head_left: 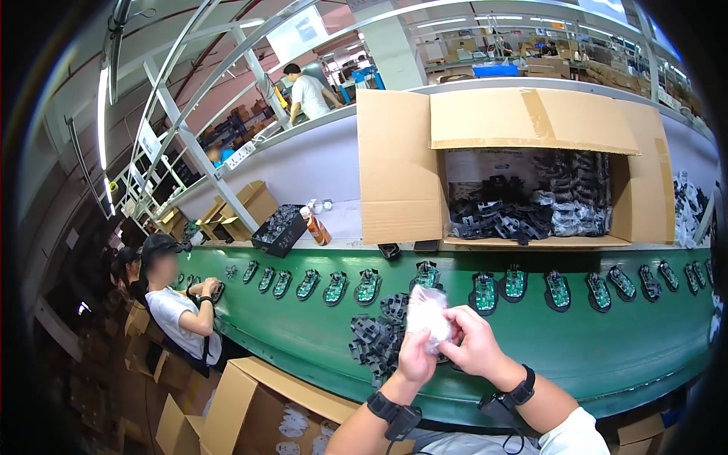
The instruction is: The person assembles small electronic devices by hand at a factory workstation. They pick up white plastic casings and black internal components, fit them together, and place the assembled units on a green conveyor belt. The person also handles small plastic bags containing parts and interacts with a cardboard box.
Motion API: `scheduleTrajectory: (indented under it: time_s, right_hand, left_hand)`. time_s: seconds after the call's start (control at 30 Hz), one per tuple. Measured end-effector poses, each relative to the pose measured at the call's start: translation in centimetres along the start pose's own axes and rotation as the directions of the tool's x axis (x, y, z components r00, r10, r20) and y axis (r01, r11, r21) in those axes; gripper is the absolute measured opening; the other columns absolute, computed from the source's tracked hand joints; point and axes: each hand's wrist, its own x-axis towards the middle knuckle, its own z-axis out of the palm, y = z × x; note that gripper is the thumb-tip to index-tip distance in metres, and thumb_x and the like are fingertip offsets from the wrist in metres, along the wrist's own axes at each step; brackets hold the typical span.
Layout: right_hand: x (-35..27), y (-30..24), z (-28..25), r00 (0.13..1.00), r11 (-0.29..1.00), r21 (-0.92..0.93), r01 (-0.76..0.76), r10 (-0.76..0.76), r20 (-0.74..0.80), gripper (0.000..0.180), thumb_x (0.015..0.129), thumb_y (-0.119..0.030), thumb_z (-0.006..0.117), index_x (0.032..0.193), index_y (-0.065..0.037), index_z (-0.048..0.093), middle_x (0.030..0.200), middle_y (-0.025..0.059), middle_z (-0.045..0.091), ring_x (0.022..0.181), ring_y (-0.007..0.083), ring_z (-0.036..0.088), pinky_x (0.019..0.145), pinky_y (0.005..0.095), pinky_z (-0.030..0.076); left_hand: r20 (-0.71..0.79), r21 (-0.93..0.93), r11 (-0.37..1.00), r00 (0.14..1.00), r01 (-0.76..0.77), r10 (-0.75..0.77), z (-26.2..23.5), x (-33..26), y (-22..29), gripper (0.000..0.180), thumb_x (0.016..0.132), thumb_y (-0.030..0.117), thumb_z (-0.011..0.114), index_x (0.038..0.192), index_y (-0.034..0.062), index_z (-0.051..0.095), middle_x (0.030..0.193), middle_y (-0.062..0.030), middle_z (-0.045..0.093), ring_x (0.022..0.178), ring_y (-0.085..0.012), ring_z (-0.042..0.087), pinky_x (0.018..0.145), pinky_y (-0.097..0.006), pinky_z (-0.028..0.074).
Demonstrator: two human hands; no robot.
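A crumpled clear-white plastic bag is held up above the green work surface, its contents too blurred to make out. My left hand grips its lower left side. The fingers of my right hand are closed on its right edge. Just left of my hands lies a heap of black moulded plastic parts. Behind the bag, a black housing with a green circuit board rests in a long row of similar ones; another such housing sits to the right of the bag.
A large open cardboard box at the back holds loose black parts and bagged ones. At back left stand a black bin of small parts and an orange bottle. A co-worker works at left. An open carton is at lower left.
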Motion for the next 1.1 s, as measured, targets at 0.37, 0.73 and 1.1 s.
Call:
scheduleTrajectory:
  time_s: [0.37, 0.73, 1.1]
  right_hand:
    - [1.2, 2.5, -0.9, 0.936, 0.987, 0.135, -0.089, 0.129, -0.329, 0.021, 0.081, -0.005, 0.072, 0.077, -0.003, 0.052, 0.066, 0.0085, 0.056, 0.064, 0.0113, 0.049, 0.057, 0.0315, 0.046]
    - [0.0, 2.8, -0.3, 0.982, 0.905, 0.380, -0.189, 0.164, 0.096, 0.024, 0.083, -0.006, 0.070, 0.104, -0.002, 0.059, 0.092, 0.0055, 0.067, 0.082, 0.0135, 0.063, 0.073, 0.0314, 0.053]
    - [0.5, 2.0, -0.8, 0.892, 0.649, 0.620, -0.441, 0.391, 0.225, 0.019, 0.091, -0.012, 0.072, 0.101, 0.000, 0.062, 0.091, 0.0031, 0.066, 0.078, 0.0087, 0.062, 0.072, 0.0263, 0.056]
  left_hand:
    - [0.251, 0.646, 0.696, 0.948, -0.314, 0.195, 1.0, -3.3, -0.8, 0.066, 0.092, -0.006, 0.045, 0.156, -0.0064, 0.029, 0.162, -0.0177, 0.033, 0.147, -0.0266, 0.037, 0.122, -0.038, 0.024]
    - [0.338, 0.909, 0.072, 0.828, -0.410, 0.448, 0.8, -0.3, 1.0, 0.020, 0.086, 0.001, 0.064, 0.104, 0.0012, 0.073, 0.115, -0.0213, 0.068, 0.108, -0.0407, 0.065, 0.096, -0.047, 0.050]
    - [0.519, 0.848, -0.299, 0.799, -0.438, 0.304, 1.3, 0.0, 2.2, 0.030, 0.080, 0.005, 0.068, 0.110, 0.0031, 0.072, 0.109, -0.0185, 0.070, 0.105, -0.0402, 0.063, 0.095, -0.049, 0.049]
